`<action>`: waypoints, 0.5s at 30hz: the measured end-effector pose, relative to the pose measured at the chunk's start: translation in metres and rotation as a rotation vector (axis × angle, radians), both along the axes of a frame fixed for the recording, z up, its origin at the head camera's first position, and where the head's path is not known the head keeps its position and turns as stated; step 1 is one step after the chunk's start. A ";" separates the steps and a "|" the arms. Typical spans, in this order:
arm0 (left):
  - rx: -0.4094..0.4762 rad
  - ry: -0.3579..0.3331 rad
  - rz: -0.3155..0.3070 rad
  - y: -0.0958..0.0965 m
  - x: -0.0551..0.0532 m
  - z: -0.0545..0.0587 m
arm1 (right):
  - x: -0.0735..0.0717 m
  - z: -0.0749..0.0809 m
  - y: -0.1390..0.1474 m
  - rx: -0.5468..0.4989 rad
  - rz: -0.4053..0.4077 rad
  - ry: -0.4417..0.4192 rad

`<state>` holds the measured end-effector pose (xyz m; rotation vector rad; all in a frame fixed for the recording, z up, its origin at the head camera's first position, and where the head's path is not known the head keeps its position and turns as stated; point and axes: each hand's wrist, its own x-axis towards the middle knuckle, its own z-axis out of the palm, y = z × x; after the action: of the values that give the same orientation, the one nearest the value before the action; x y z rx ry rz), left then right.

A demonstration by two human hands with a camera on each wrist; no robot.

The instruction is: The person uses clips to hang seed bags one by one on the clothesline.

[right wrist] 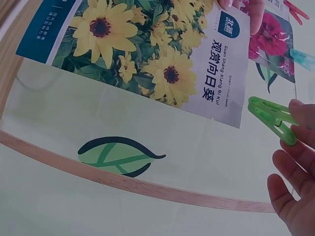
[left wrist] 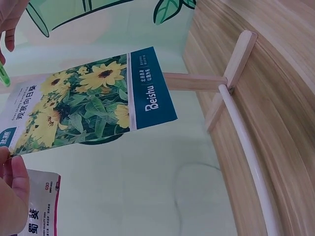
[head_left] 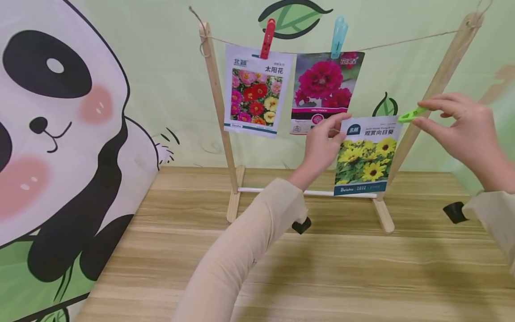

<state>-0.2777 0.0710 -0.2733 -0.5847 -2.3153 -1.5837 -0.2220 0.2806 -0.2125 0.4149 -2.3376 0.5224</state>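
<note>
My left hand (head_left: 322, 147) pinches the upper left corner of a seed packet with yellow sunflowers (head_left: 364, 163). This packet hangs below the twine (head_left: 406, 42), in front of the stand's right part. My right hand (head_left: 470, 134) holds a green clothespin (head_left: 411, 115) between thumb and fingers, just beside the packet's upper right corner. In the right wrist view, a small gap separates the clothespin (right wrist: 271, 118) from the packet (right wrist: 147, 54). A hollyhock packet (head_left: 323, 82) hangs from the twine under a light blue clothespin (head_left: 339, 38), its lower part partly behind my left hand.
Left of the hollyhock packet, a red clothespin (head_left: 268, 38) holds a packet of mixed flowers (head_left: 257, 96). The twine runs between two wooden posts (head_left: 219, 103), joined low down by a white rod (head_left: 257, 190). A panda-printed backdrop (head_left: 141, 143) rises behind the wood-grain table (head_left: 322, 277).
</note>
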 end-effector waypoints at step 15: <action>-0.029 0.047 0.016 0.004 -0.004 0.006 | -0.003 0.009 -0.001 0.026 -0.004 -0.004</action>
<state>-0.2815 0.0753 -0.2675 -0.6025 -2.3057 -1.5157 -0.2246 0.2794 -0.2038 0.4214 -2.3506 0.4912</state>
